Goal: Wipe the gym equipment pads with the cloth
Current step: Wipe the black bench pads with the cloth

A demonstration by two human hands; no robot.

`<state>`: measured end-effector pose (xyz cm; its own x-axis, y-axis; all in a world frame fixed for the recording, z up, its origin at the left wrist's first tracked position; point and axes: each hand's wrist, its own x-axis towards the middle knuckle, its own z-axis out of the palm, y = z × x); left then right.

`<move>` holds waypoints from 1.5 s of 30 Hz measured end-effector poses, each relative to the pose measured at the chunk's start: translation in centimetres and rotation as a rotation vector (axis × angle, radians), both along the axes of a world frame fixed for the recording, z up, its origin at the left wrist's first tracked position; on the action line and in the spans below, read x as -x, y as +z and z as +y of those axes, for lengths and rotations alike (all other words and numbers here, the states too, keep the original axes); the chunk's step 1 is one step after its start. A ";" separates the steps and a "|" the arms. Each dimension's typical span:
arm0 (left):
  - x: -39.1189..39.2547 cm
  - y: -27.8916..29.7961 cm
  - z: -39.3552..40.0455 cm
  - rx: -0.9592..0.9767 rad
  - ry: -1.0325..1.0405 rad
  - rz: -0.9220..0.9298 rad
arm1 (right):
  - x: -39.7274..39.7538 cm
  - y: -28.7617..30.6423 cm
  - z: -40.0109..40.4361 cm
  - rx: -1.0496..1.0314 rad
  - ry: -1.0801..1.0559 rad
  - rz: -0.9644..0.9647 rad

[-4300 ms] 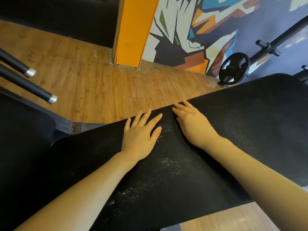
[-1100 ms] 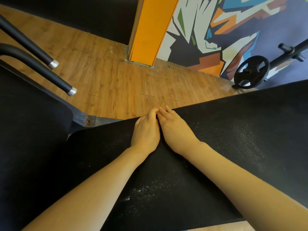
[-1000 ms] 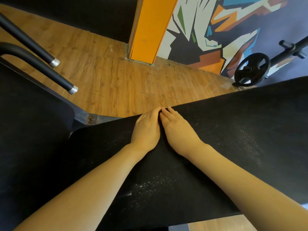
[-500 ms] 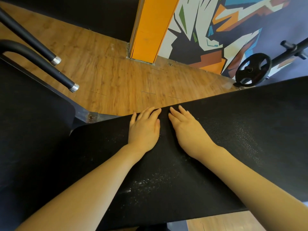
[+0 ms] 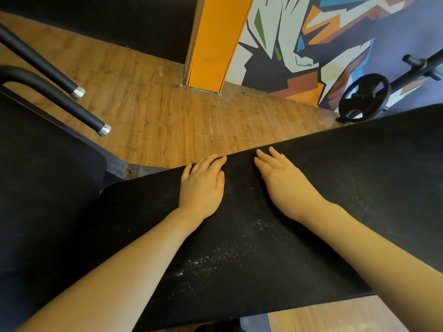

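Two flat palms, left hand and right hand, fingers straight, pressing long black pebbled pad dusted with white specks

Long black gym pad, textured, running diagonally from lower left up to the right edge of view. Dusted with white specks across the middle and near the front edge. Beside it at left, second black pad, plain, unmarked.

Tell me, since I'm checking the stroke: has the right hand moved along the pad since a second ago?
Yes. The right hand has slid right along the pad, away from the left hand it touched.
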<state>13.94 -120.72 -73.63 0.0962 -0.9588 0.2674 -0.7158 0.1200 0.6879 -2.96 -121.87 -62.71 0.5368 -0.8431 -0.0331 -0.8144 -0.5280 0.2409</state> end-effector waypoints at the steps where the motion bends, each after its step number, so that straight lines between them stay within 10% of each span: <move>1: 0.0 -0.1 0.0 0.001 -0.004 0.002 | 1.7 0.4 1.8 -0.014 0.040 -0.003; 45: -0.1 0.2 1.3 -0.100 -0.067 -0.062 | 0.3 -0.3 2.1 0.038 -0.062 -0.085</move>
<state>14.00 -119.46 -73.45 0.0175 -0.9846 0.1739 -0.7500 0.1021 0.6535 -3.29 -119.72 -62.98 0.4829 -0.8746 0.0429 -0.8635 -0.4675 0.1890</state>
